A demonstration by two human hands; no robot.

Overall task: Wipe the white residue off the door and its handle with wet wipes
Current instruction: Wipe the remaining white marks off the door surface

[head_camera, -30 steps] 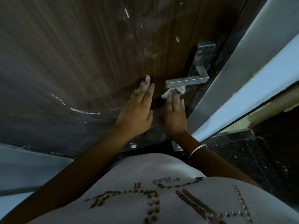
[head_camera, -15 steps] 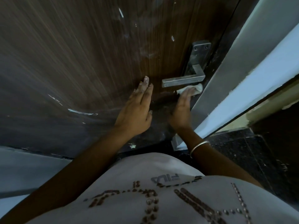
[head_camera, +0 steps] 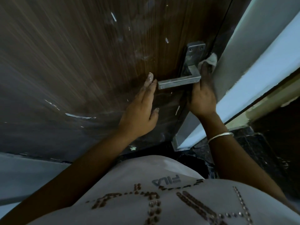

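Note:
A dark brown wooden door (head_camera: 84,59) fills the upper left, marked with white streaks and smears. Its metal lever handle (head_camera: 178,82) juts left from a backplate (head_camera: 194,52) near the door's right edge. My left hand (head_camera: 141,109) lies flat on the door with straight fingers, fingertips just left of the lever's end. My right hand (head_camera: 203,93) reaches up along the door edge to the right of the handle and presses a crumpled white wet wipe (head_camera: 211,60) against the edge beside the backplate.
A pale grey door frame (head_camera: 253,51) runs diagonally right of the door. Dark speckled floor (head_camera: 253,146) lies lower right, a pale wall (head_camera: 24,174) lower left. My white shirt fills the bottom.
My right hand has carried the wipe from below the lever up and to the right, to the door edge beside the backplate. My left hand stays flat on the door.

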